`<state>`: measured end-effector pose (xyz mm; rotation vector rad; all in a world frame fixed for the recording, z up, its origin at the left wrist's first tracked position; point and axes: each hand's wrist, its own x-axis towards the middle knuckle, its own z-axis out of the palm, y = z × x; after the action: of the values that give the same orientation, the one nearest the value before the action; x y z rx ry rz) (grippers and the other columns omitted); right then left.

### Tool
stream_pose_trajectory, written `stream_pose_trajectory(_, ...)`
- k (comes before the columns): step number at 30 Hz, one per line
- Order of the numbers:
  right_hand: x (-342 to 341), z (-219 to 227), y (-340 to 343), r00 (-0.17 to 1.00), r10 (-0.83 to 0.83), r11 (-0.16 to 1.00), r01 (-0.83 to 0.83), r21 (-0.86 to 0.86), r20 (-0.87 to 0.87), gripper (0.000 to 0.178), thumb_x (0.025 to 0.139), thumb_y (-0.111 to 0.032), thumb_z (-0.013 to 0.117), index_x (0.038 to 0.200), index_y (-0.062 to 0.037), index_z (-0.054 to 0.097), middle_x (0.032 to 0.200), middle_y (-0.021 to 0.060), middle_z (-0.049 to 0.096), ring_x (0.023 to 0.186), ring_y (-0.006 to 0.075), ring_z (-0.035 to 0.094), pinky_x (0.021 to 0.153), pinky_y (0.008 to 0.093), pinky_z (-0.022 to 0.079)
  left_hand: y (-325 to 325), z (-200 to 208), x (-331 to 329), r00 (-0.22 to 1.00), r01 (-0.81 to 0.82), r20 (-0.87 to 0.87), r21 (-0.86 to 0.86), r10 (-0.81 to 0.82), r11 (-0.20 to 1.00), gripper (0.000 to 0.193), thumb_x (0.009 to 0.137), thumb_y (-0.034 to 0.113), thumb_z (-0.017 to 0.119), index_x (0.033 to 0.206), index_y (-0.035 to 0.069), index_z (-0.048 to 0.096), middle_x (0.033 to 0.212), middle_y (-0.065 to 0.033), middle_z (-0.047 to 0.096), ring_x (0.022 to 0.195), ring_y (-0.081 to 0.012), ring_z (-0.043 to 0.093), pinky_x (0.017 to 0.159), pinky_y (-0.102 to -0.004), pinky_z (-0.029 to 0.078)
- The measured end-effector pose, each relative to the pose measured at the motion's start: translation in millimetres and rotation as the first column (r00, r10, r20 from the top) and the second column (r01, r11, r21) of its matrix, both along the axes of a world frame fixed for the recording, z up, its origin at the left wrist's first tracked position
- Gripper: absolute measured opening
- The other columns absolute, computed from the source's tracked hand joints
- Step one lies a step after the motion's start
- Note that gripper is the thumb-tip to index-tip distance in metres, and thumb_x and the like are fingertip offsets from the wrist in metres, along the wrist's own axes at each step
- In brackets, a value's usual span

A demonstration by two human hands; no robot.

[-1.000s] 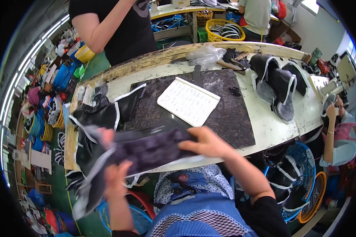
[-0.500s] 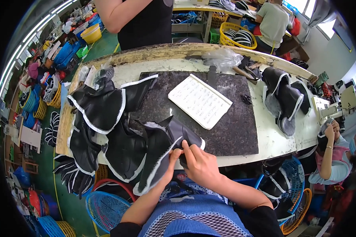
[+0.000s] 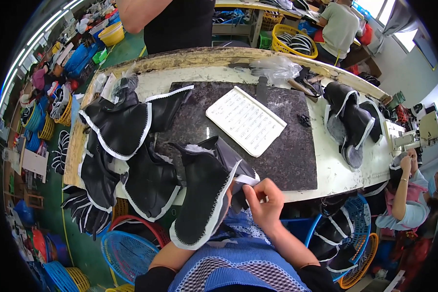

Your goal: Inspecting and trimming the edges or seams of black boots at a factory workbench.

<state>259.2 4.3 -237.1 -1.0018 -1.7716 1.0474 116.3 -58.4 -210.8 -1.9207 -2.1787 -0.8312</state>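
A black shoe upper [image 3: 199, 194] with a pale fleecy lining and a white stitched edge is held up at the table's front edge. Behind it, my left hand [image 3: 229, 195] grips it; most of that hand is hidden by the upper. My right hand [image 3: 264, 199] pinches the end of a white edging strip [image 3: 247, 180] at the upper's right side, thumb and forefinger together. To the left, more black uppers with white edges [image 3: 121, 127] lie overlapping on the table. An open notebook [image 3: 246, 121] with handwriting rests on a dark mat [image 3: 287, 165].
Finished-looking uppers [image 3: 351, 117] lie at the table's right. Crumpled clear plastic [image 3: 276, 68] lies near the wooden back rim [image 3: 190, 56]. Below the table stand blue baskets [image 3: 129, 253], one holding uppers at the right [image 3: 360, 238]. A co-worker [image 3: 409, 190] sits at a sewing machine [image 3: 426, 131].
The upper has turned so its black outer side faces up, now covering most of my left hand. My right hand has shifted right and pulls the white strip's end outward.
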Motion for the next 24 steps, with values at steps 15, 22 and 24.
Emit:
stream_pose_trajectory(15,3,9,0,0.896,0.204,0.609,-0.431,-0.666,-0.393,0.012,0.087,0.002,0.057,0.093,0.002,0.067,0.076,0.0082,0.067,0.068,0.0134,0.064,0.064,0.0258,0.053,4,30,11,0.508,-0.025,0.846,-0.176,0.164,0.984,0.023,0.09,0.022,0.062,0.076,0.004,0.059,0.063,-0.0054,0.053,0.056,-0.016,0.051,0.052,-0.0307,0.039)
stream_pose_trajectory(22,-14,34,23,0.823,0.043,0.621,-0.466,-0.63,-0.566,0.014,0.087,-0.008,0.065,0.097,0.0012,0.069,0.08,0.0056,0.067,0.07,0.0093,0.057,0.067,0.0238,0.047,-10,-7,-11,0.245,0.237,0.931,0.212,-0.27,0.948,0.049,0.094,0.014,0.058,0.135,-0.002,0.038,0.127,-0.0106,0.05,0.114,-0.0179,0.051,0.096,-0.0318,0.042)
stream_pose_trajectory(24,-17,37,25,0.78,0.057,0.597,-0.527,-0.605,-0.623,0.008,0.087,-0.004,0.064,0.091,0.0008,0.069,0.08,0.0065,0.065,0.07,0.0124,0.058,0.067,0.0253,0.047,-7,-13,-12,0.32,0.233,0.907,0.207,-0.275,0.95,0.05,0.094,0.018,0.058,0.136,-0.002,0.038,0.129,-0.0116,0.051,0.116,-0.0184,0.051,0.098,-0.0307,0.04)
